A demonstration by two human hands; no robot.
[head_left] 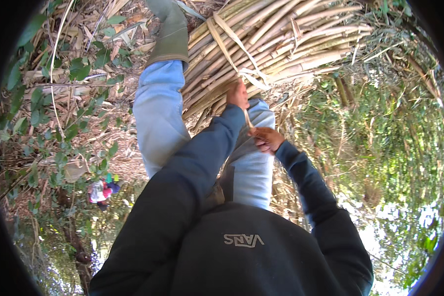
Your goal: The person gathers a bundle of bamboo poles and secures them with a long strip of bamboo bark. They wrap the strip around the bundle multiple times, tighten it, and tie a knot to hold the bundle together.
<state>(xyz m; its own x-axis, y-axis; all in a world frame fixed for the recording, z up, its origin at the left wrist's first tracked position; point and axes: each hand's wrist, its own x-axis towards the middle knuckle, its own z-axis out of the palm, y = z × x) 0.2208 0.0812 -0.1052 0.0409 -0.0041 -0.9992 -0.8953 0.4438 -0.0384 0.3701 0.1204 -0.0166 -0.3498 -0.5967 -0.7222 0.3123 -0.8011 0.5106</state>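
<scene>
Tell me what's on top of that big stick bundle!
Pale strips cross over the bundle, and the left hand shows over its near edge. The bundle hides whatever lies underneath, and the hand covers the bit behind it.

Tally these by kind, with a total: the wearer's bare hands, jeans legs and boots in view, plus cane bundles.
Bare hands: 2 (left hand, right hand)
Blue jeans legs: 2 (left leg, right leg)
Olive boots: 1 (olive boot)
Cane bundles: 1 (bundle of cut canes)
Total: 6
</scene>
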